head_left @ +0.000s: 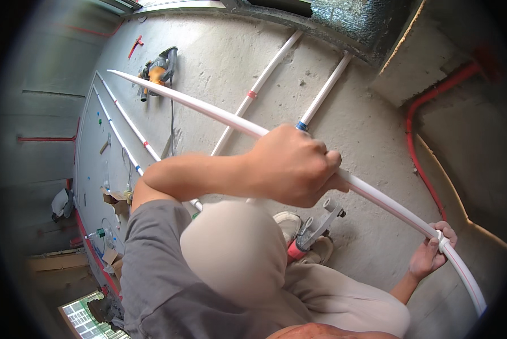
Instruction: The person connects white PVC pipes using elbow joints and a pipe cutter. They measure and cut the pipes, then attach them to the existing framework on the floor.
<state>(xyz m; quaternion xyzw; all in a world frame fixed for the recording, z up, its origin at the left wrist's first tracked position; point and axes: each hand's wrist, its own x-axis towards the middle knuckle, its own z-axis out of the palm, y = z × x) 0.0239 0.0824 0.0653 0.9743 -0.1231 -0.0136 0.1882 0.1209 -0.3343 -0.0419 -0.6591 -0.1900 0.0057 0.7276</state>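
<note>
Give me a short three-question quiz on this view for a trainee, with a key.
1. Which hand is at the white fitting on the held pipe?

2. True or false: the power tool on the floor is partly orange.

3. What colour is the band on the floor pipe just above the left hand in the picture?
A) red
B) blue
C) green

Key:
1. The right hand.
2. True.
3. B.
</note>
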